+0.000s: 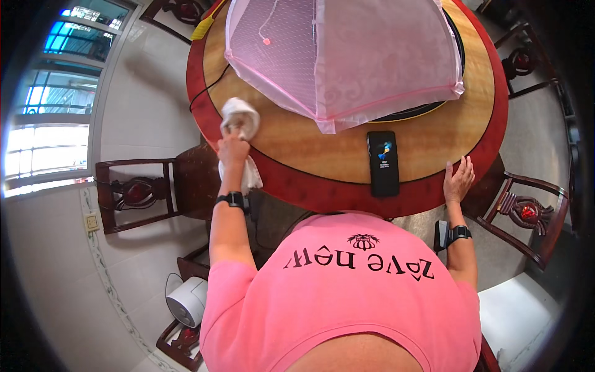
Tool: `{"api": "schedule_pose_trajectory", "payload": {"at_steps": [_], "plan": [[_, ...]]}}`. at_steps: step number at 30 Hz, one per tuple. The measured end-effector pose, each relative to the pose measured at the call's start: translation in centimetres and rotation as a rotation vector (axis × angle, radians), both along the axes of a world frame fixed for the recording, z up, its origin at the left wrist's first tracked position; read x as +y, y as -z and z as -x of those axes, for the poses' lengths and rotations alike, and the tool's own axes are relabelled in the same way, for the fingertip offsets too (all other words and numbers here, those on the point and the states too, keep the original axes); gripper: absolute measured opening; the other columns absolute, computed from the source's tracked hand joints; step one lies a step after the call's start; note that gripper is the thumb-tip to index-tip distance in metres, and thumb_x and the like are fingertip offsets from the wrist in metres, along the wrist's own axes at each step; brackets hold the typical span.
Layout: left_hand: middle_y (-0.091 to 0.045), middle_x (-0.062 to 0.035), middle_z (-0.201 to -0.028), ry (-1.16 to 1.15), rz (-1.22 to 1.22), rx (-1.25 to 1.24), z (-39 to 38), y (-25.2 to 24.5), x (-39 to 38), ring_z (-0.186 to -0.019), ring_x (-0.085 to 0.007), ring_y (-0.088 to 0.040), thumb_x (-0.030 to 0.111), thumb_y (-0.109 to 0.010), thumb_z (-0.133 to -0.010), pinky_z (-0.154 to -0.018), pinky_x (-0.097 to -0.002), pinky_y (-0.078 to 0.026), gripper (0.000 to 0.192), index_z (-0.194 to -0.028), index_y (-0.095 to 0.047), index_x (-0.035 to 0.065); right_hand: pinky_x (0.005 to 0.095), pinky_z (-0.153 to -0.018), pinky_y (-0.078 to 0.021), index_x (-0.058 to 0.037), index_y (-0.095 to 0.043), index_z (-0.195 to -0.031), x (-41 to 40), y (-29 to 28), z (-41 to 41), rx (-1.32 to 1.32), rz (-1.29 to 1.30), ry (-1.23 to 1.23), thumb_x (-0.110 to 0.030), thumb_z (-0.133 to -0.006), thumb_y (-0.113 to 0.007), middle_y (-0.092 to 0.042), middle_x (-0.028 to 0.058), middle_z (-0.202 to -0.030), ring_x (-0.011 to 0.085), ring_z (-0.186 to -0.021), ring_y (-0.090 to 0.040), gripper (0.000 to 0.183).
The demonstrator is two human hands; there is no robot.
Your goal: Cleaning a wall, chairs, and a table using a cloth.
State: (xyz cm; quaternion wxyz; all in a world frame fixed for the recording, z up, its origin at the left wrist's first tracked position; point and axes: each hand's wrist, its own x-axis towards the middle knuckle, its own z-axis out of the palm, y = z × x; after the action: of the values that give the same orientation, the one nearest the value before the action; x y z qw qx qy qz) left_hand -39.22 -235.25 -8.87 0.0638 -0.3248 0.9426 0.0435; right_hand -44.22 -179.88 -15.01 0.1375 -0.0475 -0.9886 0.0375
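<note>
My left hand grips a white cloth at the left part of the round wooden table. Part of the cloth lies bunched on the tabletop beyond my fingers, slightly blurred, and another part hangs below the hand over the red rim. At the right, my right hand rests on the red rim with its fingers apart and nothing in it. Between my hands a black smartphone lies with its screen lit, across the wood and the red border. Beyond it stands a pink mesh food cover.
Under the food cover shows a dark round tray's edge. A black cable crosses the left rim, and a yellow plastic thing lies farther up. Carved wooden chairs stand at both sides, with a white cylindrical device lower left.
</note>
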Motion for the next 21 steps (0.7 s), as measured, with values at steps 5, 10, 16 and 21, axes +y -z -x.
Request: {"api": "schedule_pose_trajectory", "payload": {"at_steps": [5,10,16,21], "plan": [[-0.036,-0.0148,-0.126,-0.007,0.045,0.007,0.2,-0.7,2.2,-0.095,-0.0385,-0.048,0.011,-0.048,-0.068,-0.076,-0.0445,-0.044,0.049,-0.116,-0.047,0.0211,0.0452,-0.097,-0.0215,-0.0046,-0.04,-0.12,-0.1,0.0,0.1,-0.009,-0.023,0.016,-0.047,-0.084,-0.039,-0.034,0.0126,-0.128,0.0294,-0.118,-0.03,0.055],[-0.046,-0.0188,-0.117,0.739,-0.054,0.145,-2.5,-0.6,12.0,-0.088,-0.0303,-0.051,0.007,-0.052,-0.063,-0.073,-0.039,-0.042,0.056,-0.117,-0.049,0.0217,0.0453,-0.097,-0.0222,-0.0045,-0.039,-0.12,0.3,0.4,-0.1,0.013,-0.028,0.01,-0.047,-0.084,-0.039,-0.034,0.0129,-0.128,0.0296,-0.118,-0.031,0.056],[-0.05,-0.0089,-0.113,1.076,-0.289,0.265,-4.4,-0.4,12.4,-0.092,-0.0277,-0.05,0.006,-0.053,-0.06,-0.075,-0.0394,-0.04,0.05,-0.106,-0.057,0.0263,0.0449,-0.097,-0.0225,-0.0039,-0.04,-0.119,0.2,0.0,0.0,-0.002,-0.018,0.003,-0.046,-0.084,-0.039,-0.035,0.0135,-0.127,0.0299,-0.118,-0.031,0.055],[-0.051,-0.0123,-0.112,0.426,-0.037,0.228,-3.4,0.7,3.8,-0.082,-0.0308,-0.052,0.007,-0.048,-0.062,-0.069,-0.041,-0.044,0.048,-0.107,-0.057,0.0228,0.0447,-0.097,-0.0221,-0.0039,-0.041,-0.119,0.0,-0.1,0.0,-0.004,-0.017,0.007,-0.044,-0.084,-0.04,-0.035,0.0133,-0.127,0.0296,-0.117,-0.031,0.053]]}}
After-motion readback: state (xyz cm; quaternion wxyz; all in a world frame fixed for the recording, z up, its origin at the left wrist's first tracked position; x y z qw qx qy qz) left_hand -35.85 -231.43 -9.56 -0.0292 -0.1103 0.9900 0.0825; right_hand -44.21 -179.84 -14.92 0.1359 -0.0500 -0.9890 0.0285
